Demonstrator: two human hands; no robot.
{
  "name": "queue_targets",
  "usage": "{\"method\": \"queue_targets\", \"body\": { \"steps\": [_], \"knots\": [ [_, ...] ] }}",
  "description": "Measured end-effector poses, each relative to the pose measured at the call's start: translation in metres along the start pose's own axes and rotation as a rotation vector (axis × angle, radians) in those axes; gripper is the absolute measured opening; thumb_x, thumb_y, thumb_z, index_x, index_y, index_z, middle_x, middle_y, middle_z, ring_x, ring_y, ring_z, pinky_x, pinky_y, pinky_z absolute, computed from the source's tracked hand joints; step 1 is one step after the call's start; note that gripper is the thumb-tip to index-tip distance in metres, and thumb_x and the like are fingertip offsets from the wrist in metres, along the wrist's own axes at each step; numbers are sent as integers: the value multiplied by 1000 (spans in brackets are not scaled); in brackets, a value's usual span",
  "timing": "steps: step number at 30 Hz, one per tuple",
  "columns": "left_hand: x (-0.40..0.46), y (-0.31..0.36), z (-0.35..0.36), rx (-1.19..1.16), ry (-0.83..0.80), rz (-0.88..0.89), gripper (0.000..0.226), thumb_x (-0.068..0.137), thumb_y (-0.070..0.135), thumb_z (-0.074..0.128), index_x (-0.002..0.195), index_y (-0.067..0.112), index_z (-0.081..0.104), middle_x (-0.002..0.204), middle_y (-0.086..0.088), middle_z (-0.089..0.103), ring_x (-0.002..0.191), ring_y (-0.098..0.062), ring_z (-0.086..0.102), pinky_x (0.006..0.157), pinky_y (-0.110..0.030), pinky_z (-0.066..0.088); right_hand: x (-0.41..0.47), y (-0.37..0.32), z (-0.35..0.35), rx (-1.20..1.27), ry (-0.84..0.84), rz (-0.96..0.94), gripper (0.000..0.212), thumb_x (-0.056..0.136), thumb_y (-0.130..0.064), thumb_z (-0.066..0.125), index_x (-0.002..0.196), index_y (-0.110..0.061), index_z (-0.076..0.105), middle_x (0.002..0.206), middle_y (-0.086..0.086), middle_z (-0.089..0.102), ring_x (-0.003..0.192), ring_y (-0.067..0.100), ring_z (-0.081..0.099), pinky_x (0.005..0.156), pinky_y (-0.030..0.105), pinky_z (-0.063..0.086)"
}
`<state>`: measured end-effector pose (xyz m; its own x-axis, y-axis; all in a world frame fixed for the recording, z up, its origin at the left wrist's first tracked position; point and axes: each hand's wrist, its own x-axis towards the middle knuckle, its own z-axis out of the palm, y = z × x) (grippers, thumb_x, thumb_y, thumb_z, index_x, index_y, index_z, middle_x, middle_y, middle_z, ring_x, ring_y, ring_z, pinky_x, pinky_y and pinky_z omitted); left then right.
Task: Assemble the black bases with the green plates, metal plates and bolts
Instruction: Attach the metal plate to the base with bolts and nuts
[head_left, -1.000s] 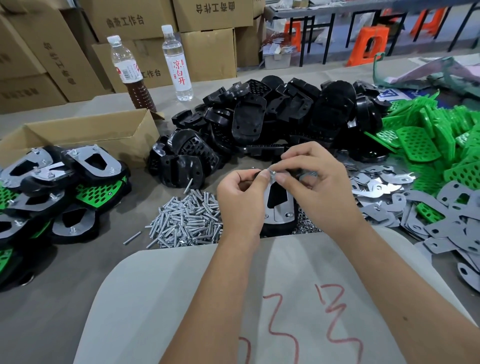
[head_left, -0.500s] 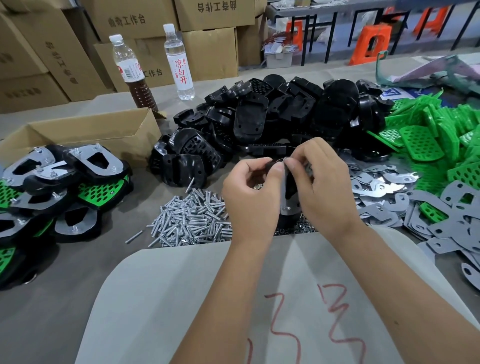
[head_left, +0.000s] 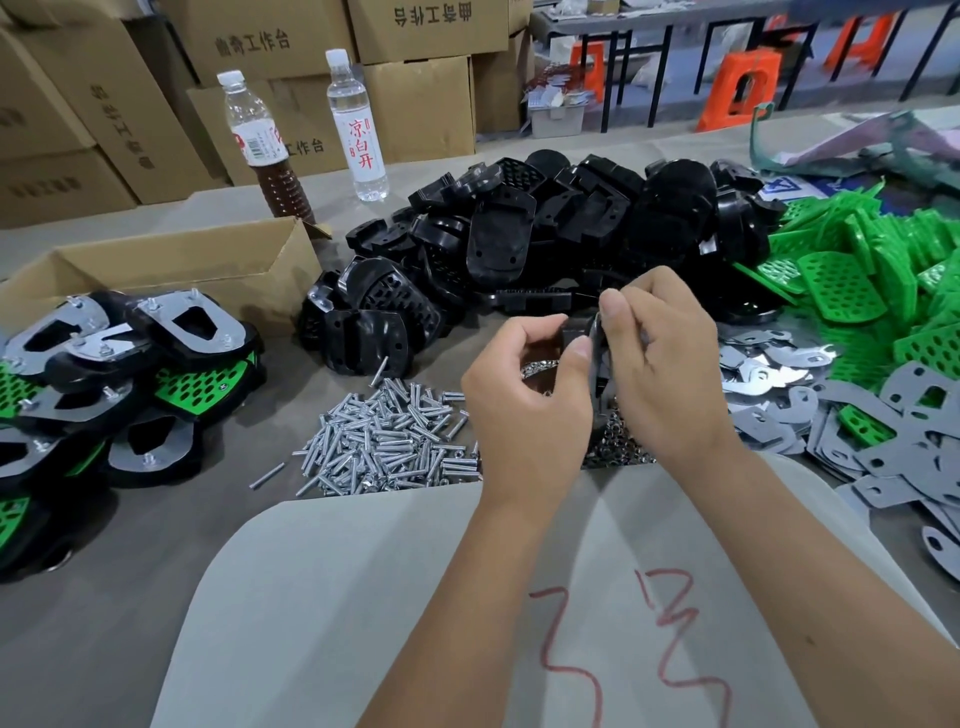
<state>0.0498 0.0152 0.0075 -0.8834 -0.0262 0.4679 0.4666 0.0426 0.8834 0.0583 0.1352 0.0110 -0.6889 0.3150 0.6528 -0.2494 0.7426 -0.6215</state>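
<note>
Both hands — left hand (head_left: 524, 400), right hand (head_left: 670, 364) — pinch the assembly (head_left: 597, 353) edge-on; a slipped grip would drop it onto the bolts (head_left: 395, 441) below.

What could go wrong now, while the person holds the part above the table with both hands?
1. The left hand and right hand hold the assembly on edge in the air; a loose fastener might drop into the pile of nuts below.
2. The pile of bolts lies close beside the left wrist; a sideways move could scatter it.
3. The fingers hide the fastening point, so a misaligned plate may go unnoticed.
</note>
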Motion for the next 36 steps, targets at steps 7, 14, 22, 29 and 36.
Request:
{"method": "queue_targets", "body": {
  "steps": [7, 14, 22, 29, 36],
  "knots": [
    [2, -4, -3, 24, 59, -34, 18, 87, 23, 71, 101, 12, 74, 92, 7, 75, 90, -11, 71, 85, -41, 59, -2, 6, 0, -42, -219, -48, 11, 108, -16, 42, 98, -15, 47, 97, -3, 49, 82, 17, 47, 71, 37, 42],
    [1, -4, -4, 41, 76, -16, 17, 90, 22, 68, 102, 11, 72, 93, 6, 74, 91, -14, 70, 84, -44, 59, 0, 1, 4, -83, -147, -86, 21, 109, -23, 40, 92, -14, 48, 93, -5, 45, 74, 20, 46, 64, 48, 46],
    [1, -5, -4, 79, 60, 72, 13, 88, 22, 70, 96, 11, 70, 89, 7, 72, 85, -16, 70, 77, -44, 58, -3, -7, 6, -33, -109, 0, 25, 110, -15, 43, 87, -8, 50, 93, 1, 47, 76, 20, 46, 68, 50, 45],
    [0, -5, 2, 79, 89, 1, 18, 88, 26, 69, 100, 13, 72, 93, 7, 73, 91, -14, 70, 84, -38, 58, -5, -11, 6, 53, -120, 145, 27, 109, -23, 48, 88, -8, 54, 93, 3, 54, 82, 21, 52, 76, 45, 47],
    [21, -16, -15, -396, 235, -547, 7, 85, 6, 68, 89, 6, 73, 84, -6, 73, 78, -22, 68, 75, -38, 59, -8, 2, -4, 403, -392, 380, 21, 110, -38, 49, 118, -29, 66, 103, -10, 74, 98, 3, 68, 86, 27, 54]
  ]
}}
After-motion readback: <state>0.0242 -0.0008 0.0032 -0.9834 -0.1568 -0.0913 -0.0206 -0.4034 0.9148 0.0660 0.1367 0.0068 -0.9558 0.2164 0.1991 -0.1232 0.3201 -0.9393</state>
